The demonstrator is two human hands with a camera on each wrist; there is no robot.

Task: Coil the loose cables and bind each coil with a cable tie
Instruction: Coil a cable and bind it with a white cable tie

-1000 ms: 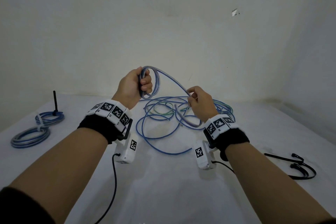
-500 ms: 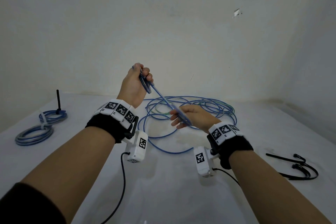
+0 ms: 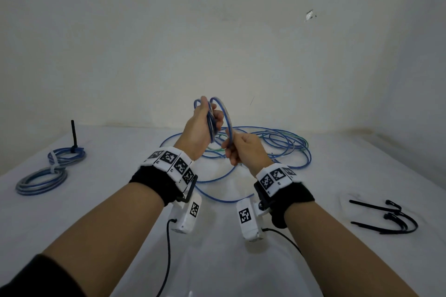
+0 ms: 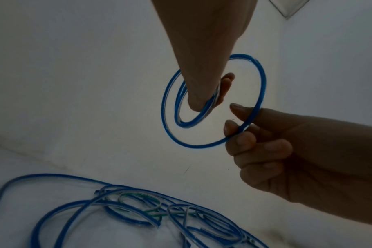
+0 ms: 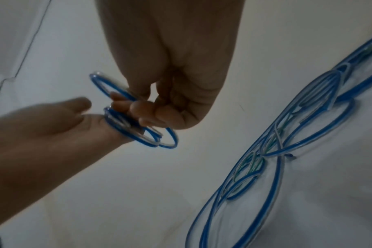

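A moment ago the person's hands were apart with a straight bit of cable pulled between them; now the right hand has come up close to the left hand and the cable bends round into a new ring. That means one more turn is about to join the little coil, so I think the coiling is only partly done and no tie goes on yet. The thin blue see-through plastic cable is held up in the air above the pile of loose blue and green cables on the white table. The left hand's fingers are curled round a few small rings, holding them tight. The right hand pinches the bigger new ring between thumb and fingertips, just beside the small rings. The cable looks shiny and springy, with a pale stripe inside, and its rings do not match in size yet. Far to the left of the pile lie two round blue coils already bound with white ties, with a black tie standing up at one of them. Far to the right of the pile lie some spare black cable ties.
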